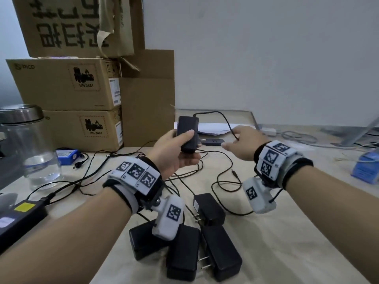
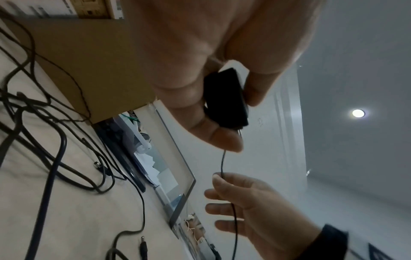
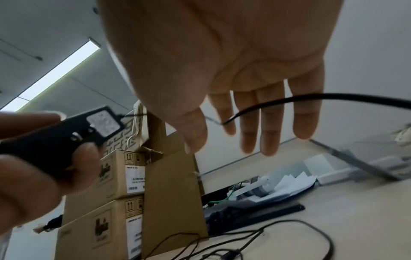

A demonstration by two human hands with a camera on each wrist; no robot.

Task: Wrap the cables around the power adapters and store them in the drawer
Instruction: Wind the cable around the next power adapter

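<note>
My left hand (image 1: 184, 144) grips a black power adapter (image 1: 187, 132) upright above the table, thumb on its front face; the left wrist view shows the adapter (image 2: 227, 100) between thumb and fingers. Its thin black cable (image 1: 223, 117) arcs from the top over to my right hand (image 1: 235, 140), just to the right. The right wrist view shows that hand's fingers (image 3: 269, 123) straight, with the cable (image 3: 311, 98) lying across them and the thumb apart. Several more black adapters (image 1: 184, 253) lie on the table near me, their cables (image 1: 225, 177) tangled. No drawer is in view.
Stacked cardboard boxes (image 1: 67, 83) stand at the back left, with a glass jar (image 1: 30, 150) in front of them. A large adapter with a yellow label (image 1: 22, 214) lies at the left edge. A small blue box (image 1: 66, 155) and a blue item (image 1: 367, 167) sit at either side.
</note>
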